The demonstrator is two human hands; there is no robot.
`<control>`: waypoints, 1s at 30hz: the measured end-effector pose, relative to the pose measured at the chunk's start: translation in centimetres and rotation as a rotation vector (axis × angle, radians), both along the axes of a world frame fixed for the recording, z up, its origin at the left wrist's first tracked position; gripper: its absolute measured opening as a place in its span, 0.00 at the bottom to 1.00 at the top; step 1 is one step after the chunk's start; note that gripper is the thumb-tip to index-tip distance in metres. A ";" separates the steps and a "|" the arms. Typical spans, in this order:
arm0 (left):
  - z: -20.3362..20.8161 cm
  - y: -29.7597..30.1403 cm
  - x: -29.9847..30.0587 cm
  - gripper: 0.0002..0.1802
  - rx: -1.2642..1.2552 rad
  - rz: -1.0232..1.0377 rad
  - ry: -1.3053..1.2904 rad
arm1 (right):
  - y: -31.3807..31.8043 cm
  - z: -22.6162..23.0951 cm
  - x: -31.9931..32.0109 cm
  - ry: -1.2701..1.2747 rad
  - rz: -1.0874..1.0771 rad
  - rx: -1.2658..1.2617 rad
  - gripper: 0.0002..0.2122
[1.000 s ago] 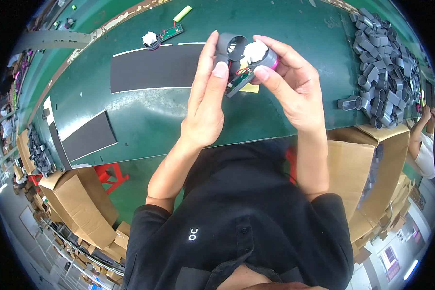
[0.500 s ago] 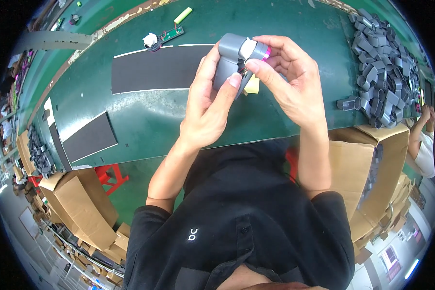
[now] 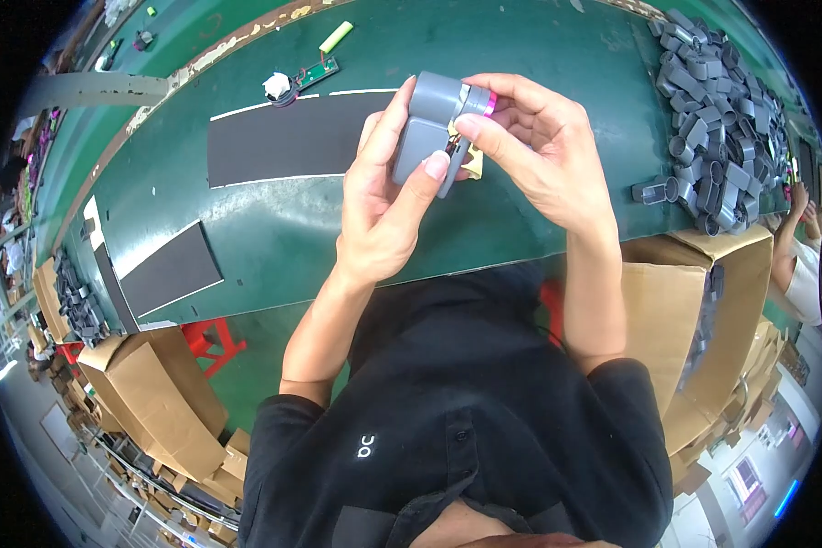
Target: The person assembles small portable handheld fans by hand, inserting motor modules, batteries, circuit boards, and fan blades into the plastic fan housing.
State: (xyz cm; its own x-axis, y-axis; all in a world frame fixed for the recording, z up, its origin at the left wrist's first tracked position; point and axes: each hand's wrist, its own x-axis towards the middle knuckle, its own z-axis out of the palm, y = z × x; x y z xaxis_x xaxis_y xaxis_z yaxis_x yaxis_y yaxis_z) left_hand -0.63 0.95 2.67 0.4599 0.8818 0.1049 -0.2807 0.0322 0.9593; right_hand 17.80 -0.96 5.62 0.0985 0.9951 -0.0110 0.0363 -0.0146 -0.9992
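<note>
My left hand [image 3: 384,215] is closed around a grey plastic housing [image 3: 436,96], which has a round barrel on top and a boxier section below. At the barrel's right end sits a round grey part with a magenta rim [image 3: 491,103]. My right hand [image 3: 553,160] grips that part, its thumb and fingers pressed near the joint. Only a thin white strip shows between barrel and rim. Small wires or contacts peek out beside my left thumb, too small to make out. Something yellow [image 3: 475,165] shows below the housing, partly hidden.
Black foam sheets [image 3: 283,142] lie on the green table [image 3: 274,219]. Beyond them is a green circuit board [image 3: 318,73] wired to a white-topped round part [image 3: 279,89] and a yellow-green cylinder [image 3: 336,36]. Grey housings [image 3: 717,119] are heaped right; cardboard boxes [image 3: 648,320] stand at the near edge.
The magenta-rimmed part has moved left into the barrel; the wide white band has shrunk to a thin strip. The housing has turned slightly in my hands.
</note>
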 end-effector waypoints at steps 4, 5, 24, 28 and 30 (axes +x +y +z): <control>0.0 -0.1 0.2 0.36 -0.039 -0.018 -0.035 | 0.1 -0.4 0.3 -0.093 -0.010 0.047 0.18; 0.0 -0.2 0.3 0.36 -0.063 -0.025 -0.049 | 0.1 -0.5 0.4 -0.153 -0.011 0.071 0.19; 0.3 -1.8 0.8 0.32 0.053 -0.131 0.247 | 1.0 0.0 -0.5 -0.358 -0.067 0.333 0.22; 2.4 -1.7 1.1 0.26 0.146 -0.108 0.476 | 0.5 0.2 -0.9 -0.314 -0.170 0.277 0.23; 1.5 -1.5 1.1 0.24 0.244 -0.102 0.470 | 0.6 0.5 -1.0 -0.333 -0.178 0.259 0.24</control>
